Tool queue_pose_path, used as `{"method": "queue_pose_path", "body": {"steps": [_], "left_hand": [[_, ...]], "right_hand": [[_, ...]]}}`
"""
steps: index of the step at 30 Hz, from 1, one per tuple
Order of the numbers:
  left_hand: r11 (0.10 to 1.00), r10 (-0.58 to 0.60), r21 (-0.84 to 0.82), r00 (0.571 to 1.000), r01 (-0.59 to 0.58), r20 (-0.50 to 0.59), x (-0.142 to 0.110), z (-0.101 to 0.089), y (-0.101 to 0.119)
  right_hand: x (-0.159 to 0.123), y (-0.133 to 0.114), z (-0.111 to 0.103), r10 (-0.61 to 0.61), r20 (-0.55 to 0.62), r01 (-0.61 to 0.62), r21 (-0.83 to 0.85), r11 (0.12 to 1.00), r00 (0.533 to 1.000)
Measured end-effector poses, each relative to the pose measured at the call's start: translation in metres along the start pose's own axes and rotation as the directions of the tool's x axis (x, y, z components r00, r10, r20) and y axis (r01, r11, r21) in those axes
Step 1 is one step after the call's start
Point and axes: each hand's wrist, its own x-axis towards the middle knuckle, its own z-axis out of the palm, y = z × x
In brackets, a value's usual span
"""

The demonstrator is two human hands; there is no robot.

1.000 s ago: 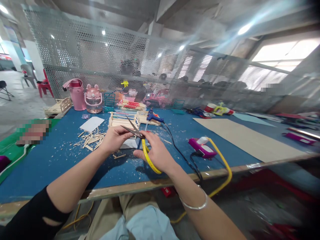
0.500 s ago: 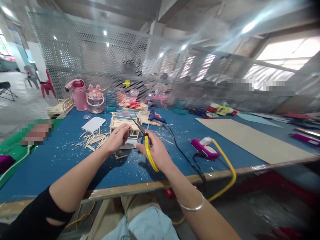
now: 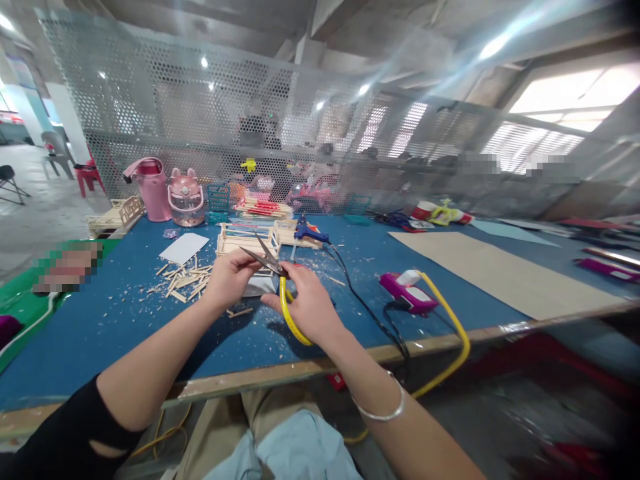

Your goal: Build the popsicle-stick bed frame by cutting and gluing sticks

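Note:
My right hand (image 3: 307,300) is closed around the yellow handles of a pair of scissors (image 3: 270,261), whose blades are spread and point left. Close to the blade tips, my left hand (image 3: 233,277) has its fingers pinched together; what they hold, if anything, is too small to make out. Just behind both hands stands a small frame of pale wooden sticks (image 3: 233,240), partly covered by them. A blue glue gun (image 3: 311,231) rests right of the frame. Loose cut sticks (image 3: 187,281) lie in a heap to the left of my left hand.
A white paper (image 3: 184,248) lies beyond the sticks. A pink thermos (image 3: 153,193) and a clear pink-lidded bottle (image 3: 186,200) stand at the back left. To the right are a purple power strip (image 3: 407,295) with a yellow cable and a large beige board (image 3: 490,270).
The scissors have turned from pointing up and away to pointing left, their blades now beside my left fingers. The view has shifted slightly.

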Motion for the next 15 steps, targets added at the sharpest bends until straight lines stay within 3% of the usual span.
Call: {"method": "queue_pose_path", "body": {"steps": [7, 15], "left_hand": [[0.997, 0.052, 0.057, 0.999, -0.052, -0.003, 0.0002, -0.0005, -0.0004], [0.984, 0.103, 0.139, 0.992, -0.111, 0.067, 0.0010, -0.0049, -0.0006]], "right_hand": [[0.0006, -0.0011, -0.0025, -0.008, 0.020, 0.009, -0.059, 0.998, 1.000], [0.0023, 0.0000, -0.0060, -0.044, 0.011, 0.045, -0.114, 0.992, 0.999]]}}
